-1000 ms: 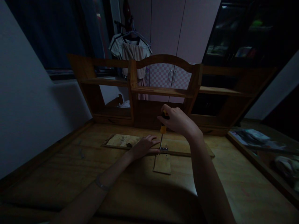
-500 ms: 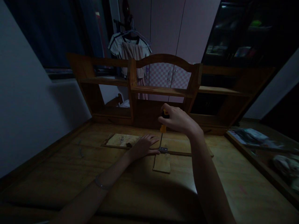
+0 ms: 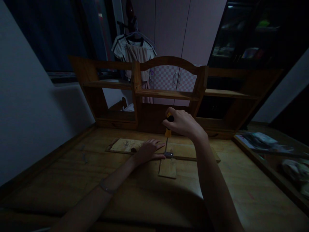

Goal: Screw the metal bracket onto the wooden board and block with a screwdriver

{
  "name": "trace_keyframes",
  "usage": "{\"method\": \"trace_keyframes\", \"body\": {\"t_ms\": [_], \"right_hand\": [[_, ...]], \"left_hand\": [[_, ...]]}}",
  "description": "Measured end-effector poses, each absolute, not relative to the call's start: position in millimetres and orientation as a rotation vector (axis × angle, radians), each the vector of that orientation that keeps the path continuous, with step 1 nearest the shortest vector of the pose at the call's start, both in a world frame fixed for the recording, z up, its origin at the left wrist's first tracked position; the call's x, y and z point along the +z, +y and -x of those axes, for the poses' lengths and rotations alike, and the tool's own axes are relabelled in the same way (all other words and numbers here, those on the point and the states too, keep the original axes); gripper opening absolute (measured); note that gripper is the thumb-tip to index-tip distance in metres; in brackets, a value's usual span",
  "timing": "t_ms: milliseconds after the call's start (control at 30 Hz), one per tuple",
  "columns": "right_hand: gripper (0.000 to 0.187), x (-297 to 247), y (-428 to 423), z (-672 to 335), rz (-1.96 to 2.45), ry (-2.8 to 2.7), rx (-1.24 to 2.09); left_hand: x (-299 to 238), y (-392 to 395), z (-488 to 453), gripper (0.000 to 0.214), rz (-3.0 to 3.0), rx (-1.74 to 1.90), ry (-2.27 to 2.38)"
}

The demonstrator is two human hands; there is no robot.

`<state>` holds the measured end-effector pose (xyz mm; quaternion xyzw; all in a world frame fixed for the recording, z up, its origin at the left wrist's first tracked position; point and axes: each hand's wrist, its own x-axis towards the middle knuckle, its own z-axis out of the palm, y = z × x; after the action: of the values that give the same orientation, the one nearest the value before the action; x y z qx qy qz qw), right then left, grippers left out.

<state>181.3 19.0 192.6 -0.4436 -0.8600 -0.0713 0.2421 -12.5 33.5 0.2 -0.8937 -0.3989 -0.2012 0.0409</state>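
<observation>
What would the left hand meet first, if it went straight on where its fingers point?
The left hand would probably first meet the thin metal shaft of the yellow-and-black screwdriver; depth is unclear.

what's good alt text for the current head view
A person's right grip holds a yellow-handled screwdriver, tip at a small metal piece on a wooden board, while the left grip rests on the board. A small wood piece lies in front on a wooden tabletop; behind stands a shelf unit.
</observation>
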Motion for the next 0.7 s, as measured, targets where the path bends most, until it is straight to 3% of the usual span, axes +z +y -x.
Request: {"method": "trace_keyframes", "body": {"t_ms": [400,700], "right_hand": [[0.020,190.9,21.1,-180.0,1.109,-2.343,-0.168],[0.025,192.4,22.0,-186.3,1.127,-2.378,-0.055]], "left_hand": [[4.5,32.7,12.5,0.066,2.759,-0.632,-1.172],[-1.9,35.7,14.1,0.077,2.744,-0.605,-1.168]]}}
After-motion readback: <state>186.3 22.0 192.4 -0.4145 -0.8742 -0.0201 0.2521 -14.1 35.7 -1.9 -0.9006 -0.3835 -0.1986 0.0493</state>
